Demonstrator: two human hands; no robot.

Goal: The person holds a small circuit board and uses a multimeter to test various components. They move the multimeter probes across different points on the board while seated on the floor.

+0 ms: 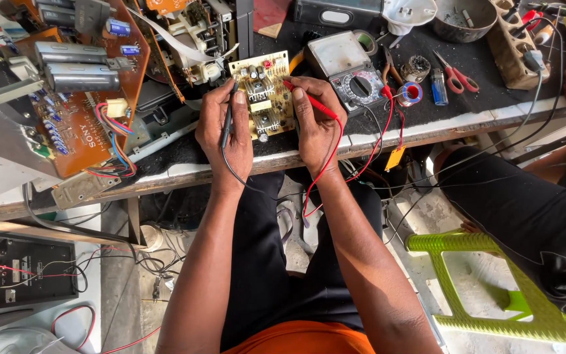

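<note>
Looking down, I see the bench [427, 128] edge carrying a small board [262, 95], long axis running away from me, between both hands. Left hand [225, 131] pinches a black probe [228, 118]; right hand [316, 124] clamps a red probe [309, 101] (tip nearer the board).

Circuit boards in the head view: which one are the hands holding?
The small pale yellow board, held between left hand and right hand. The large orange-brown board stands untouched at left.

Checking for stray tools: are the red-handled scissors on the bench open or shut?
Open. The scissors lie flat on the black bench top with the blades spread apart.
</note>
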